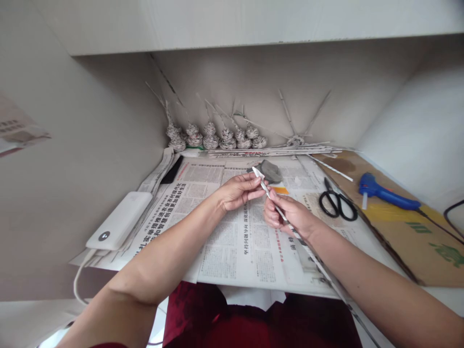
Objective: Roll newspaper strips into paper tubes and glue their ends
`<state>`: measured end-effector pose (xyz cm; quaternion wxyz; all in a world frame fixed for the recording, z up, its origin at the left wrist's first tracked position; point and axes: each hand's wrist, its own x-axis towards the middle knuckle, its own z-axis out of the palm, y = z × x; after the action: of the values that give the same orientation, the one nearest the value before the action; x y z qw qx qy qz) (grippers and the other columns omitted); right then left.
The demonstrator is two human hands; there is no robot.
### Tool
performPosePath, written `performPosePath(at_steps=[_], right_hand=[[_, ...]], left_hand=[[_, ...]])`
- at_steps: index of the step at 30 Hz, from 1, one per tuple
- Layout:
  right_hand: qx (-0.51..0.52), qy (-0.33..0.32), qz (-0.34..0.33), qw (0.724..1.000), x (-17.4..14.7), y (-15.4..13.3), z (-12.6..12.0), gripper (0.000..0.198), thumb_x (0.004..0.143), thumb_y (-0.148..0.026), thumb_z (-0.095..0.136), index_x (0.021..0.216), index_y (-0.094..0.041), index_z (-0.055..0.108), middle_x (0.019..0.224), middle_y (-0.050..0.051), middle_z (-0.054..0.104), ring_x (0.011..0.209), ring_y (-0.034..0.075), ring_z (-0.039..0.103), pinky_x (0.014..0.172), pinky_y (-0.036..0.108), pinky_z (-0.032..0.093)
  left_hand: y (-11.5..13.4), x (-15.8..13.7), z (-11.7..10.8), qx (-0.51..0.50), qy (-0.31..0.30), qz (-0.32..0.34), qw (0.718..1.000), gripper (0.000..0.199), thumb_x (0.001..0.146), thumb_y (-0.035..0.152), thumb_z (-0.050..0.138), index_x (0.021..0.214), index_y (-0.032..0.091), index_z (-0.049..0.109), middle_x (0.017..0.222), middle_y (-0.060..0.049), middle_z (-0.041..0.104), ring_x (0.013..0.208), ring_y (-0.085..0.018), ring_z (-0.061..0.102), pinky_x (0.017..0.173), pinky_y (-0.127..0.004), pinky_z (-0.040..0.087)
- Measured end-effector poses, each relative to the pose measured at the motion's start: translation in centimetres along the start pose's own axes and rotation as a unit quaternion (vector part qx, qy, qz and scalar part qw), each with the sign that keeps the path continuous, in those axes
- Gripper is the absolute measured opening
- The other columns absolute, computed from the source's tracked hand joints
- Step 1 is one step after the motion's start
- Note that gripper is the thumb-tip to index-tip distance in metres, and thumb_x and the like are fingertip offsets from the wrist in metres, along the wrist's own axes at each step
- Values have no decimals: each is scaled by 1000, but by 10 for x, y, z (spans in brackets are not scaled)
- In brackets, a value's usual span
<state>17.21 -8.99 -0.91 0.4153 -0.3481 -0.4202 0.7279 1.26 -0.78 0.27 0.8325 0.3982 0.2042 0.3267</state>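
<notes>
A long thin tube of rolled newspaper (319,265) slants up from the lower right, along my right forearm, to a flat white pointed end above the table. Thumb and fingers of my left hand (237,192) are closed around the tube just below that end. My right hand (290,212) grips the same tube slightly lower, its fingers curled around it. Behind the fingertips lies a crumpled grey cloth-like lump (270,171), with a small orange piece (280,190) beside it. Newspaper sheets (221,237) cover the table under both hands.
Black-handled scissors (337,205) lie right of my hands. A blue glue gun (389,193) rests on a cardboard sheet (431,261). Several woven gourd shapes (227,139) stand along the back wall behind paper tubes (268,152). A white power bank (119,221) sits left; a shelf (253,24) overhangs.
</notes>
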Motion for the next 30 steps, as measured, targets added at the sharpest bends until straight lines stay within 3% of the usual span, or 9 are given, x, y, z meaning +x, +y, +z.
performPosePath(at_steps=[2, 5, 8, 11, 19, 25, 28, 30], right_hand=[[-1, -1, 3, 1000, 0, 0, 1, 40, 85, -52, 45, 64, -18, 44, 49, -5, 40, 41, 7, 38, 42, 21, 27], [-96, 58, -21, 993, -1, 0, 2, 38, 83, -54, 48, 73, -18, 52, 53, -4, 44, 42, 8, 40, 40, 21, 26], [-236, 136, -79, 959, -3, -1, 1, 32, 77, -50, 59, 77, -18, 57, 55, -4, 48, 46, 8, 42, 42, 21, 31], [-297, 157, -99, 937, -5, -3, 1, 32, 77, -50, 59, 75, -18, 59, 51, -4, 46, 45, 9, 42, 44, 22, 34], [-105, 69, -5, 992, -5, -3, 0, 34, 83, -51, 49, 76, -18, 55, 48, -5, 43, 38, 7, 39, 38, 19, 24], [-11, -3, 35, 999, -6, -5, -2, 32, 83, -50, 49, 74, -19, 52, 45, -7, 38, 36, 8, 35, 34, 20, 22], [-129, 54, -1, 990, -7, -5, -1, 35, 82, -54, 48, 78, -20, 55, 49, -5, 44, 40, 9, 40, 37, 21, 27], [-268, 124, -62, 953, -8, -5, 0, 33, 79, -53, 55, 81, -20, 58, 53, -4, 49, 44, 10, 44, 42, 23, 31]], left_hand=[[0, 0, 0, -3, 6, -1, 1000, 12, 81, 7, 56, 89, 9, 64, 87, -8, 67, 82, -13, 66, 77, -22, 54], [1, 0, 1, -9, 22, 4, 1000, 11, 81, 6, 55, 86, 9, 64, 83, -7, 67, 79, -12, 66, 73, -20, 54], [2, 1, 2, -12, 46, 15, 999, 10, 82, 6, 54, 83, 8, 64, 80, -7, 67, 75, -11, 66, 69, -18, 55], [2, 1, 3, -10, 55, 19, 998, 10, 81, 6, 55, 82, 8, 64, 79, -7, 67, 74, -11, 66, 69, -19, 55], [3, 1, 4, -21, 67, 27, 997, 12, 81, 4, 55, 84, 7, 66, 78, -6, 67, 74, -11, 66, 75, -21, 55], [3, 1, 4, -28, 47, 22, 998, 13, 81, 4, 54, 84, 9, 66, 77, -5, 66, 72, -11, 66, 70, -20, 56], [4, 2, 4, -25, 62, 28, 997, 11, 81, 4, 54, 82, 8, 65, 75, -5, 66, 70, -10, 65, 68, -19, 55], [4, 3, 3, -22, 81, 38, 996, 10, 81, 5, 56, 79, 8, 65, 74, -4, 65, 69, -10, 65, 67, -18, 55]])
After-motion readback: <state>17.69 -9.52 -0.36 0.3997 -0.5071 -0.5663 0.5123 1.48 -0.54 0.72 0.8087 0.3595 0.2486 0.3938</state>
